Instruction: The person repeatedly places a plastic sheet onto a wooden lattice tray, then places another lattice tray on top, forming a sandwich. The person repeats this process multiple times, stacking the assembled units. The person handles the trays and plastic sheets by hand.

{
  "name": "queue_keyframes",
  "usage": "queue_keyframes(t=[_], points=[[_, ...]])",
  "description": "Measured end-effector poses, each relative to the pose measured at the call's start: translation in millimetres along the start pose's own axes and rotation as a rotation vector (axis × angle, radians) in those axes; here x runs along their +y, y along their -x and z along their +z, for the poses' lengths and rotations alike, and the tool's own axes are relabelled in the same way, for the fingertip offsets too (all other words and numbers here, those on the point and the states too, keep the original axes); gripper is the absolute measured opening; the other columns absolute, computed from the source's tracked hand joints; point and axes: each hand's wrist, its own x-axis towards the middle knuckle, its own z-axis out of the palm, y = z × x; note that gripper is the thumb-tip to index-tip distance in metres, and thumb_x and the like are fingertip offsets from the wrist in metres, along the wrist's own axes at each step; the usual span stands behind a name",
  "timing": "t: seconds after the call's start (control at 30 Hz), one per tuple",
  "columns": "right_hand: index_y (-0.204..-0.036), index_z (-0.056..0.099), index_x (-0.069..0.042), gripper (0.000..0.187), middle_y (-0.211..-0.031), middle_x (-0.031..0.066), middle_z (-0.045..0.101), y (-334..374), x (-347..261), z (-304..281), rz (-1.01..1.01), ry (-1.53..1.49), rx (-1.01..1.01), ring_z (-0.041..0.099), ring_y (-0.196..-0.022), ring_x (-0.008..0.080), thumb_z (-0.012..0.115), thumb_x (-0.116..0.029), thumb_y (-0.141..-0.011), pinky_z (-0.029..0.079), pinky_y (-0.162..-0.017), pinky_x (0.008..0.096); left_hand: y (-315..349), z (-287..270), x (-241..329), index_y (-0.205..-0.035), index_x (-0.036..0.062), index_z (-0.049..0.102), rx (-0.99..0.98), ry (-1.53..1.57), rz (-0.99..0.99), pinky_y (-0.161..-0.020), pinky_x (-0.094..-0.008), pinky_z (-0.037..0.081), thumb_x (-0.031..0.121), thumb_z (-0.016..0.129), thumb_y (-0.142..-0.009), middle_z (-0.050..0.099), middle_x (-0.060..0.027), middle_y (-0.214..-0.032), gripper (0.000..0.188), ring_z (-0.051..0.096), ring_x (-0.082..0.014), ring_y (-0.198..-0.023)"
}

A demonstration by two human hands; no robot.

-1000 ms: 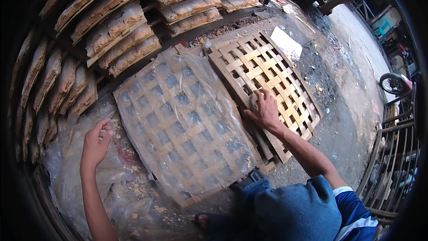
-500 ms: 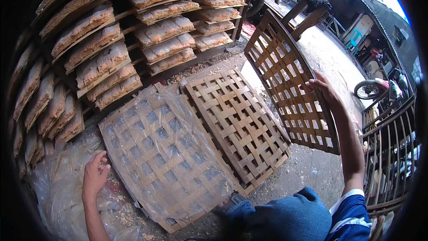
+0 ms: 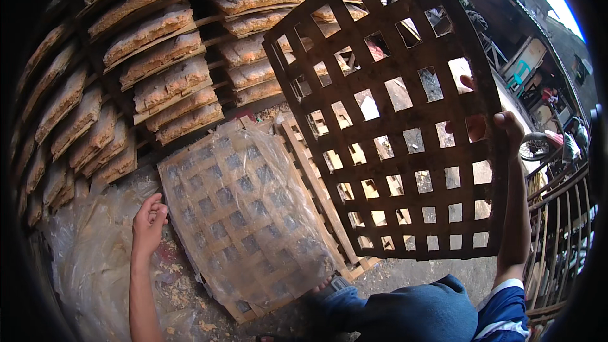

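One woven panel (image 3: 405, 119) up in right hand (image 3: 510, 134)

Fingers closed round panel's right edge, some showing through the gaps; panel tilted, raised above the floor (image 3: 405, 270). Second panel (image 3: 244, 314), under a plastic sheet (image 3: 253, 221), lies below, left. Left hand (image 3: 149, 223) just beside that panel's left edge, fingers loosely curled, part open; contact can't tell. Orange slabs (image 3: 171, 84) stacked beyond its far edge.

right sleeve (image 3: 497, 306): short, blue, white bands | trousers (image 3: 411, 310): blue, denim-like | left hand (image 3: 149, 225), right hand (image 3: 508, 132): ungloved

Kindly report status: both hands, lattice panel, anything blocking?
Right hand holds raised lattice panel. Left hand free, beside plastic-covered panel. Raised panel partly hides shelved slabs.
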Motion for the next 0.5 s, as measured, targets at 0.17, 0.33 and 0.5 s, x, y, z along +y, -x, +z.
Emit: queue_keyframes(t=[0.17, 0.33, 0.5], points=[[-0.153, 0.034, 0.009, 0.086, -0.113, 0.0275, 0.068, -46, 62, 62, 0.092, -0.348, -0.182, 0.070, -0.091, 0.0371, 0.056, -0.043, -0.088, 0.056, -0.086, 0.0437, 22, 27, 57, -0.148, 0.0058, 0.051, -0.042, 0.275, -0.083, -0.085, -0.0304, 0.048, 0.047, 0.050, -0.108, 0.065, -0.0086, -0.122, 0.058, 0.063, -0.0155, -0.094], [-0.155, 0.033, 0.007, 0.085, -0.084, 0.0290, 0.072, -61, 101, 155, 0.144, -0.649, -0.351, 0.071, -0.095, 0.0431, 0.057, -0.038, -0.087, 0.057, -0.081, 0.0432, 40, 26, 68, -0.146, 0.0052, 0.050, -0.018, 0.585, -0.165, -0.086, -0.0328, 0.050, 0.050, 0.045, -0.109, 0.063, -0.0082, -0.124, 0.059, 0.063, -0.0170, -0.103], [-0.159, 0.025, 0.002, 0.095, -0.139, 0.0364, 0.052, -44, 145, 224, 0.276, -0.906, -0.548, 0.066, -0.114, 0.0508, 0.068, -0.037, -0.083, 0.059, -0.091, 0.0656, 51, 40, 64, -0.128, 0.0023, 0.057, 0.054, 0.588, -0.193, -0.089, -0.0313, 0.049, 0.036, 0.053, -0.108, 0.066, -0.0055, -0.113, 0.040, 0.064, -0.0149, -0.098]])
